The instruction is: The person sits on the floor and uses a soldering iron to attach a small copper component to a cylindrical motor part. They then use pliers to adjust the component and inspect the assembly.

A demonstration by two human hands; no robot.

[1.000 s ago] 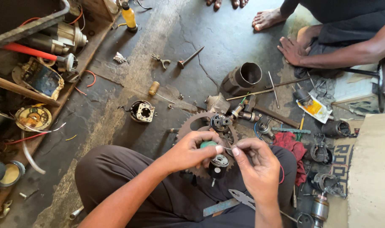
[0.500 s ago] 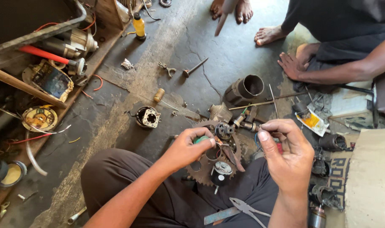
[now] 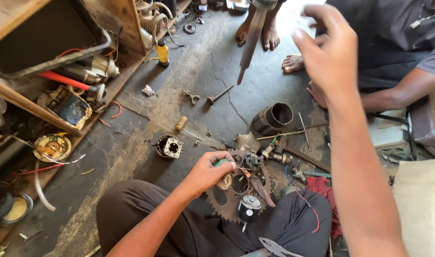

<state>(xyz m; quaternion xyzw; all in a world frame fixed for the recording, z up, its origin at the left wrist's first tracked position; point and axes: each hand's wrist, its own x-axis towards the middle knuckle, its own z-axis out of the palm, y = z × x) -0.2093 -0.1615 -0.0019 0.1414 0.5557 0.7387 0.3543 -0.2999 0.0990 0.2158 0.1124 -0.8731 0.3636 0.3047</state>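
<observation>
Grimy workshop floor [image 3: 131,157], parts everywhere. Right hand [image 3: 329,52] has left the sprocket [image 3: 236,195], now raised, fingers open, empty. Left hand [image 3: 208,171] stays closed on green-handled tool [image 3: 222,163] at sprocket, mid-floor by knees.

sprocket [image 3: 229,202] on lap, cylinder [image 3: 273,118] behind
</observation>
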